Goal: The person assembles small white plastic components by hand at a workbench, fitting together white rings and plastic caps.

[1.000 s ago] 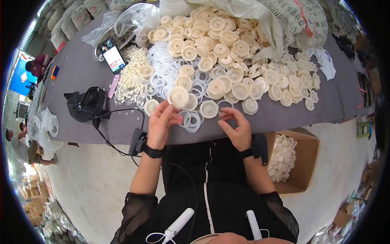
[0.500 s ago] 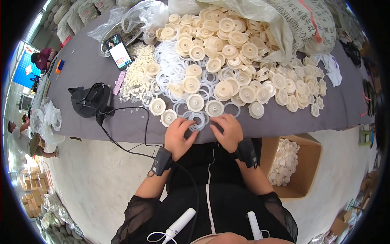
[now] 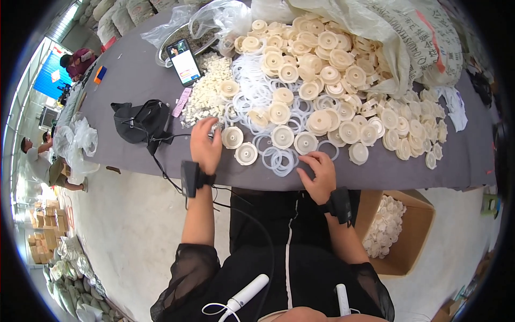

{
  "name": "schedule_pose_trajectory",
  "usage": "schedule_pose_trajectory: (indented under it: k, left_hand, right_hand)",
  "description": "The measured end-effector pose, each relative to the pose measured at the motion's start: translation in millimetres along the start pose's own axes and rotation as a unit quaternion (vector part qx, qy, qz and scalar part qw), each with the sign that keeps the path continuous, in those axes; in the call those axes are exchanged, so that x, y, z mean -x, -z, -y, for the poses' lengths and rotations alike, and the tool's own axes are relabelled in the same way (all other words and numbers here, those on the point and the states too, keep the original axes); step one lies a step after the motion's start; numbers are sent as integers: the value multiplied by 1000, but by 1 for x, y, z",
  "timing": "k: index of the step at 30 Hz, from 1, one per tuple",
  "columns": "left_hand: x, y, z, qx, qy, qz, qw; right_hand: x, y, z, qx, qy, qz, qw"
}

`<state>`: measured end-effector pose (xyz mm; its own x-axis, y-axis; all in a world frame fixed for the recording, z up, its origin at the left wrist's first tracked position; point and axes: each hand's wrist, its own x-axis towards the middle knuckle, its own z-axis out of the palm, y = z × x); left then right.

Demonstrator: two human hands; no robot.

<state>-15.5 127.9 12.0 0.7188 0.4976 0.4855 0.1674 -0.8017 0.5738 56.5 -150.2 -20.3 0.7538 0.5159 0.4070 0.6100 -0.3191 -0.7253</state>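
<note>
My left hand [image 3: 205, 147] reaches to the near edge of a heap of small cream plastic pieces [image 3: 210, 88]. Its fingers are bent toward the thumb over tiny parts; what they pinch, if anything, is too small to make out. Near the table's front edge my right hand [image 3: 320, 176] is open, thumb and forefinger apart, beside a cluster of translucent rings [image 3: 280, 162]. Between the hands lie cream round discs with raised hubs, among them one disc [image 3: 246, 154] by the rings and another disc [image 3: 232, 137] close to my left hand.
A large heap of cream discs [image 3: 322, 59] spills from a woven sack [image 3: 429, 43]. A phone [image 3: 183, 61] leans behind the small pieces. At left are a black cap-like item [image 3: 140, 122] and cables. Below the table, a cardboard box [image 3: 416, 236] holds pale parts. Two people are at far left.
My left hand has left the rings and moved left and forward to the small cream pieces. My right hand stays by the rings. The whole view has shifted slightly.
</note>
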Motion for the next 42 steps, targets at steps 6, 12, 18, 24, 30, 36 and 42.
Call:
schedule_pose_trajectory:
  k: [6, 12, 18, 24, 30, 36, 42]
  left_hand:
    - [-37, 1, 46, -111, -15, 45, 993]
    - [-39, 14, 46, 62, 129, -9, 990]
    - [-17, 31, 35, 14, 11, -8, 1000]
    - [-1, 18, 61, -114, 18, 96, 989]
    - [13, 12, 46, -72, 30, 20, 997]
    - [60, 3, -54, 172, -29, 129, 976]
    - [71, -12, -90, 253, -76, 196, 944]
  right_hand:
    - [3, -1, -3, 1, 16, 1, 1000]
    - [3, 0, -2, 2, 20, -11, 1000]
    - [2, 0, 0, 4, 15, -13, 1000]
    - [2, -2, -1, 16, 25, -17, 999]
    - [5, 1, 2, -26, 30, -44, 998]
    - [10, -15, 43, -357, -171, 42, 918]
    - [11, -21, 33, -459, -250, 89, 848]
